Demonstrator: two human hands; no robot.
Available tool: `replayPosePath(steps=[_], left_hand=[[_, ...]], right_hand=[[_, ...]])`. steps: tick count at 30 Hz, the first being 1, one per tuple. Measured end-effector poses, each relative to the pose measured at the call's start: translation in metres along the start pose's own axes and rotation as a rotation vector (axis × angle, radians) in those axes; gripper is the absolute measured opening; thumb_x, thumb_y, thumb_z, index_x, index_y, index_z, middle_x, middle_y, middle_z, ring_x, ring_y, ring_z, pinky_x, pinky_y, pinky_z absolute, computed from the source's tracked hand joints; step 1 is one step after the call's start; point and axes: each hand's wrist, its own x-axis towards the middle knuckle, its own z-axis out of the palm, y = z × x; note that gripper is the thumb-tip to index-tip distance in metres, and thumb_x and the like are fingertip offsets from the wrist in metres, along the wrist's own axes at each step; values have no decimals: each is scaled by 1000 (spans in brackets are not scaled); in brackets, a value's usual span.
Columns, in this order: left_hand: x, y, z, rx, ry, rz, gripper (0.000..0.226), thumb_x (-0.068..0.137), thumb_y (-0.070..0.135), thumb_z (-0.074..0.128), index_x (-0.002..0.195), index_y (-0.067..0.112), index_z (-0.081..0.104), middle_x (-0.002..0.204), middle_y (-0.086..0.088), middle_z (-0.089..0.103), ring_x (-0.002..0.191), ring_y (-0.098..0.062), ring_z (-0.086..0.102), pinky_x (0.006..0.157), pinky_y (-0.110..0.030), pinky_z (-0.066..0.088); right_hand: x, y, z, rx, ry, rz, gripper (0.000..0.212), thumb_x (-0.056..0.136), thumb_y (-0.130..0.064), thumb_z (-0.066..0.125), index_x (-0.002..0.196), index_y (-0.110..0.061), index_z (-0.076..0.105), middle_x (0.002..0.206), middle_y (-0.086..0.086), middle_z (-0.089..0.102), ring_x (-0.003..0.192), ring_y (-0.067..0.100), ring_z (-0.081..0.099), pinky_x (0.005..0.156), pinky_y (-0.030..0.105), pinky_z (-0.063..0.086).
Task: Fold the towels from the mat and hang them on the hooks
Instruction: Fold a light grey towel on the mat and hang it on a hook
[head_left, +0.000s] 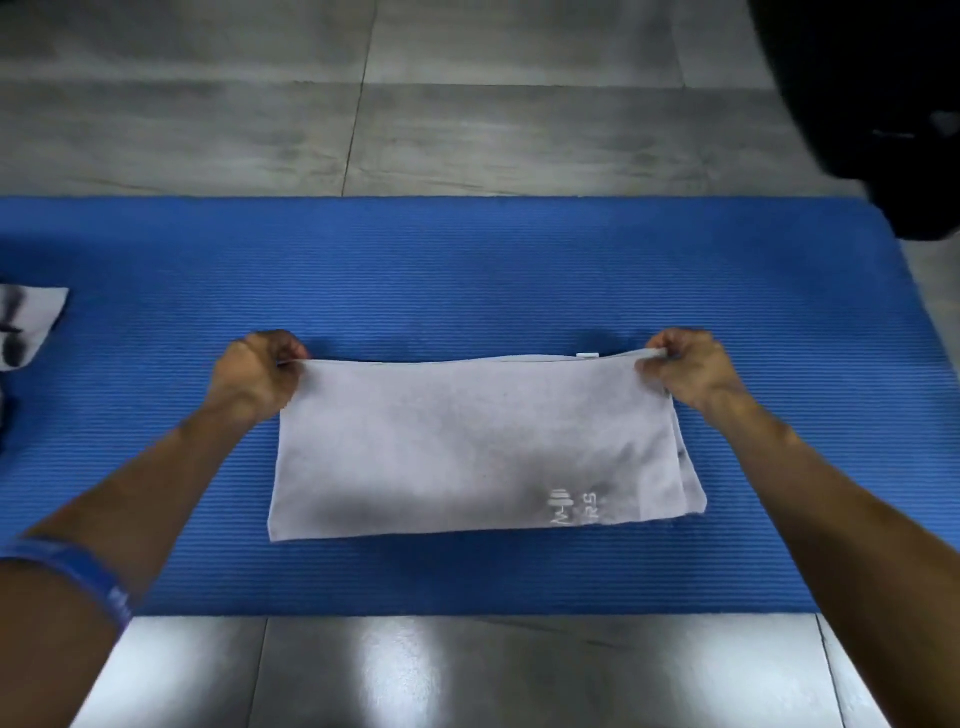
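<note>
Left hand (260, 371) and right hand (691, 369) each pinch a far corner of the folded towel (467, 447) on the mat (467, 270).

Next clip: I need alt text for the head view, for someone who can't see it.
Two bare hands pinch the far corners of a pale grey towel folded on a blue mat, the left hand at its left corner and the right hand at its right. Another pale cloth lies at the mat's left edge, on a grey tiled floor.
</note>
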Motion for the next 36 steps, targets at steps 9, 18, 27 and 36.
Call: replayPosePath(steps=[9, 18, 27, 36], left_hand=[[-94, -18, 74, 209, -120, 423, 49, 96, 42, 31, 141, 27, 43, 143, -2, 46, 127, -23, 46, 102, -45, 43], [-135, -57, 74, 110, 114, -84, 58, 88, 44, 47, 137, 12, 44, 137, -21, 44, 117, -45, 44, 90, -59, 42], [-113, -25, 39, -465, -24, -522, 41, 50, 35, 69, 79, 6, 65, 74, -15, 64, 66, -26, 58, 73, -52, 52], [-162, 122, 54, -330, -45, 103, 16, 73, 10, 62, 81, 18, 52, 73, 1, 59, 65, -11, 56, 63, -26, 45]], right_hand=[[-99, 21, 84, -514, 331, -546, 46, 92, -30, 47, 134, -13, 54, 144, 11, 48, 129, 34, 42, 107, 52, 34], [-102, 67, 84, -696, 187, -304, 61, 98, -50, 29, 151, -21, 31, 161, 9, 21, 148, 39, 13, 118, 59, 9], [-70, 16, 98, -568, 100, -329, 61, 96, -41, 27, 152, -18, 26, 159, 8, 25, 143, 33, 29, 112, 51, 26], [-139, -74, 82, 714, -492, -45, 30, 96, -40, 56, 123, -27, 61, 113, -1, 70, 99, 22, 69, 88, 38, 55]])
